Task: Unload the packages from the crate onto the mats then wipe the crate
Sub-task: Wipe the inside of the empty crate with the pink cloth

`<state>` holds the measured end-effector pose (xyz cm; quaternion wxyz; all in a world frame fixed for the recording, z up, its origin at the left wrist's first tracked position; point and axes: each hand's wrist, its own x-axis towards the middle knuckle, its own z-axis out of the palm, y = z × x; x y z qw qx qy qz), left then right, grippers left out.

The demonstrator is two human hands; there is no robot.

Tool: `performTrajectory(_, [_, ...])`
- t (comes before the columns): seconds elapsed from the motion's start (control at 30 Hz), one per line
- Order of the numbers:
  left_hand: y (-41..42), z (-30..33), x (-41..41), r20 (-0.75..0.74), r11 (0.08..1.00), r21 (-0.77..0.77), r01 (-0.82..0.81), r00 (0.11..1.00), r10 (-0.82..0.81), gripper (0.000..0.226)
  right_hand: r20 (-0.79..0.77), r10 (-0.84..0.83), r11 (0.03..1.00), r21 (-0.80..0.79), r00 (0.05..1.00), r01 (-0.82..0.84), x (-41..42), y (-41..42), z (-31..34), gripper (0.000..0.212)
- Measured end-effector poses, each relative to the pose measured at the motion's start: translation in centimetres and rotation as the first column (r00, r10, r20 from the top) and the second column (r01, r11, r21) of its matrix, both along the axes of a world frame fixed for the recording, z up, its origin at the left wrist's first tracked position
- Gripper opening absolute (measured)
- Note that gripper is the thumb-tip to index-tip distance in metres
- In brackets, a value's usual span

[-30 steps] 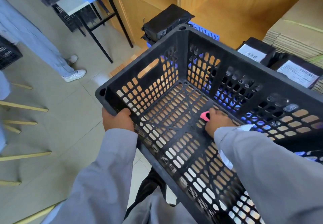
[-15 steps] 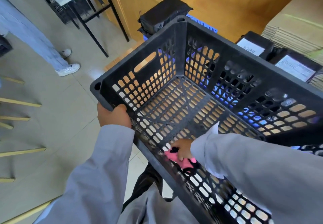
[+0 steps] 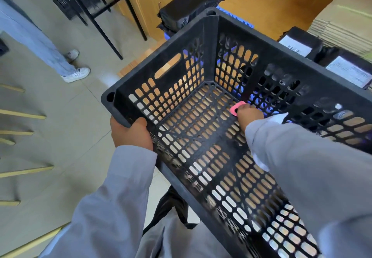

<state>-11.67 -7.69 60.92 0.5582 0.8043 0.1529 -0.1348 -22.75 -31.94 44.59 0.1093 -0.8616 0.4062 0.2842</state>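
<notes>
In the middle of the view is the black crate (image 3: 201, 133), tipped up off the floor with its open top facing the person; its walls and bottom are full of little holes, and nothing lies inside it but a hand and a cloth; the right hand (image 3: 248, 114) reaches down into the crate, its fingers curled around a small pink cloth (image 3: 236, 107), and it presses the cloth on the crate's bottom, right where the bottom meets the far wall; the left hand (image 3: 130, 133) grips the crate's near corner, with its fingers wrapped over the rim; both arms wear grey sleeves. Just behind the crate sit black packages; one (image 3: 187, 9) is past the far corner, and two more (image 3: 298, 44) with white labels are at the right, past the far wall; a bit of blue mat (image 3: 231, 13) shows under them; a stack of flat cardboard (image 3: 346, 18) is at the far right. On the left, on the tiled floor, stands another person's leg with white shoes (image 3: 77, 74), near a table with black legs (image 3: 100, 28).
</notes>
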Motion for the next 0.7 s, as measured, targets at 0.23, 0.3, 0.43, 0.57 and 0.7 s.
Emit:
performTrajectory(0.23, [0.1, -0.2, 0.2, 0.02, 1.0, -0.028, -0.012, 1.0, 0.013, 0.034, 0.113, 0.039, 0.997, -0.07, 0.993, -0.032, -0.6, 2.1, -1.0, 0.041])
performTrajectory(0.3, [0.0, -0.1, 0.2, 0.01, 0.999, -0.031, -0.008, 1.0, 0.008, 0.033, 0.19, 0.079, 0.996, 0.015, 0.979, -0.084, -0.5, 5.2, -0.6, 0.037])
performTrajectory(0.43, [0.1, -0.1, 0.2, 0.008, 1.0, -0.03, -0.006, 1.0, 0.006, 0.036, 0.31, 0.071, 0.978, 0.165, 0.948, -0.127, 0.3, 12.2, -1.2, 0.034])
performTrajectory(0.57, [0.1, -0.2, 0.2, 0.005, 1.0, -0.031, -0.005, 1.0, 0.005, 0.036, 0.277, 0.059, 0.958, 0.255, 0.959, -0.132, 0.6, 13.3, -2.0, 0.039])
performTrajectory(0.7, [0.1, -0.2, 0.3, 0.006, 0.999, -0.036, -0.002, 1.0, 0.002, 0.037, 0.373, 0.079, 0.846, 0.466, 0.924, -0.26, 0.2, 16.8, -1.5, 0.05])
